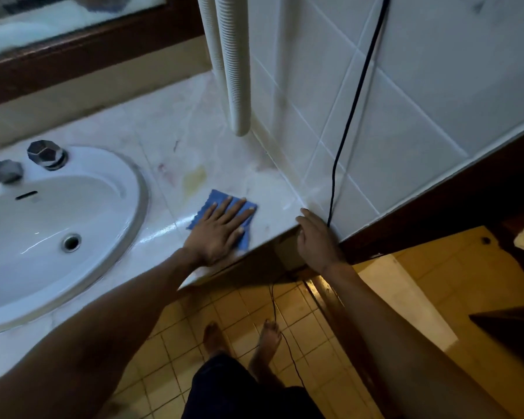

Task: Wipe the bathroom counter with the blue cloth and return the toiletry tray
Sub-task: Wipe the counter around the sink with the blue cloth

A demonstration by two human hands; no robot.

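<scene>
Blue cloth (217, 198): lies flat on the counter, near the front edge and towards the right-hand corner. The left hand covers most of it, and only its far corner and right border show

Left hand (221, 228): palm down on the cloth, fingers straight and spread, pressing rather than pinching. A flat, spread hand puts weight over the whole cloth, which suits wiping

Right hand (315, 240): set on the front corner of the counter, just beside the black cable (354, 101), with fingers bent over the edge. Whether they clamp the edge cannot be told. It carries nothing and probably braces the body during the reach

Counter (176, 128): pale stone. A wet sheen runs from the cloth towards the sink, and a yellowish stain (194, 176) and faint reddish marks lie beyond the cloth, so that part is judged unwiped

Toiletry tray: not in view, presumably set aside so the cloth can pass. Its return is not yet done

Sink (133, 189): left of the cloth, with the tap (0, 173) and knob (46, 154) at its back rim

Hoses (236, 71): two ribbed tubes descend to the back of the counter beside the tiled wall (421, 101)

Hazard: the cable hangs past the counter corner to the floor and could snag on a wide stroke
</scene>
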